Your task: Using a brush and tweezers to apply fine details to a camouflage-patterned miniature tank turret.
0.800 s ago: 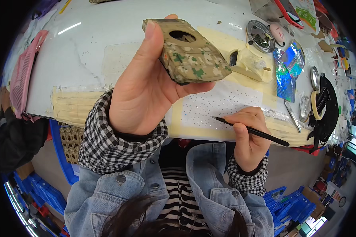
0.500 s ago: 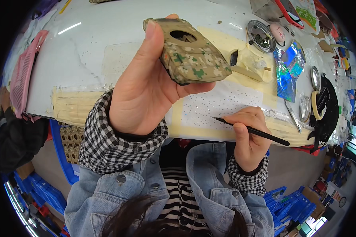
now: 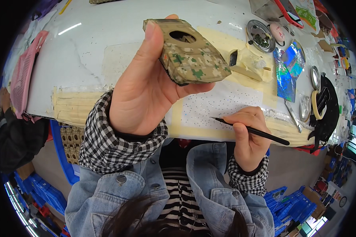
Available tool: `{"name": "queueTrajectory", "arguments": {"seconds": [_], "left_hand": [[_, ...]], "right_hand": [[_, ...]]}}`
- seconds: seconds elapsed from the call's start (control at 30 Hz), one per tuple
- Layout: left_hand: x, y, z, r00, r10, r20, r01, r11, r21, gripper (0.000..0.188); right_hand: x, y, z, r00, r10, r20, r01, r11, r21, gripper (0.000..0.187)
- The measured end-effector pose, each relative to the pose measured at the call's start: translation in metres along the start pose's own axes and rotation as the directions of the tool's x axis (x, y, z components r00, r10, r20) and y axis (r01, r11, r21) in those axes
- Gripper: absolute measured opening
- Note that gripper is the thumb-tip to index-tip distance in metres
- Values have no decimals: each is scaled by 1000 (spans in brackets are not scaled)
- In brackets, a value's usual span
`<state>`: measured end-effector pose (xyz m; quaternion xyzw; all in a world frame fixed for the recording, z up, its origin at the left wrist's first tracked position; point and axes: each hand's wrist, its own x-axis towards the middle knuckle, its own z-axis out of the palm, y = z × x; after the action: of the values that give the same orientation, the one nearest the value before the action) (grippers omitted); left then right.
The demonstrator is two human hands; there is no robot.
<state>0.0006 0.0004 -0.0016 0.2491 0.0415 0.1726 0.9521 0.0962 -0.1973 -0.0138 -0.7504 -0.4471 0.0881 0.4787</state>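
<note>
Nothing moved: left hand grips camouflage hull, right hand brush

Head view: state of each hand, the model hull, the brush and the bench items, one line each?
left hand: raised, gripping the camouflage model hull
camouflage model hull: held off the table, tilted, round turret hole open
right hand: holding the thin black brush like a pen
thin black brush: tip over the speckled sheet; contact unclear
speckled sheet: flat, taped down at its edges
cream turret part: resting on the table, unpainted
tape roll: lying on the table
</note>
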Motion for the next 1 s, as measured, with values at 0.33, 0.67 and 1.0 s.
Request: {"name": "queueTrajectory", "arguments": {"seconds": [0.33, 0.67, 1.0], "left_hand": [[0, 0, -1, 1000, 4, 6, -4, 1000, -2, 60], [-1, 0, 0, 1000, 6, -2, -6, 1000, 0, 60], [1, 1, -1, 1000, -15, 0, 15, 997, 72, 57]], "right_hand": [[-1, -1, 1, 998, 34, -47, -32, 998, 45, 10], [0, -2, 0, 999, 33, -33, -31, 998, 50, 10], [0, -2, 1, 994, 73, -76, -66, 994, 85, 12]]}}
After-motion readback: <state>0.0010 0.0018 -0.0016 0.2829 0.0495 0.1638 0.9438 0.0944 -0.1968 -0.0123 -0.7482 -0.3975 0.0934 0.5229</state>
